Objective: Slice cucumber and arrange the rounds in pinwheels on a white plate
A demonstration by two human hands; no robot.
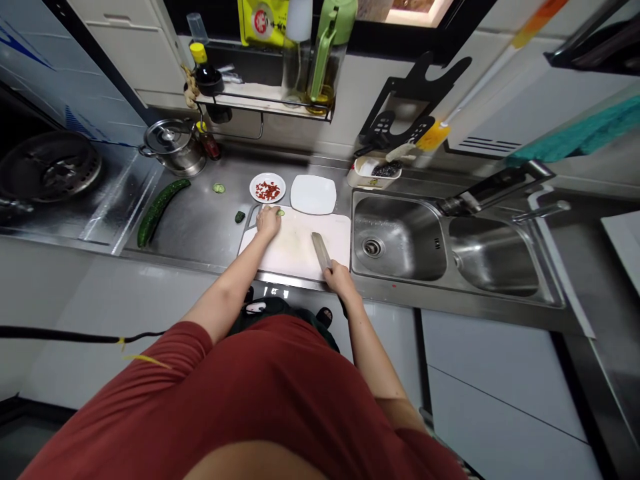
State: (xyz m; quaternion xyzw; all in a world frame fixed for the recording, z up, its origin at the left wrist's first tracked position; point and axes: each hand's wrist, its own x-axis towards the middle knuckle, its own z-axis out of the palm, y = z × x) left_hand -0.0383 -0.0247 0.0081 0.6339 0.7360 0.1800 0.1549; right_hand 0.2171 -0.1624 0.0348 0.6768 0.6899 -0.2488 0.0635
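Note:
My right hand [340, 277] grips the handle of a kitchen knife [321, 249], whose broad blade points away from me over the right half of the white cutting board [295, 257]. At the board's upper left, my left hand [269, 222] is closed with curled fingers. Pale green cucumber slices [281, 213] peek out beside its fingertips; the rest is hidden under the hand. Left of the board lie a dark green cucumber end [240, 217] and a few cut slices [219, 188]. Farther left is a long whole cucumber [159, 212].
Behind the board stand a plate of chopped red pieces [267, 189] and a white square plate [313, 194]. A double sink [400, 237] adjoins on the right. At the back left are a lidded steel pot [175, 145] and a wok [50, 167]. A bottle shelf [265, 101] overhangs the counter.

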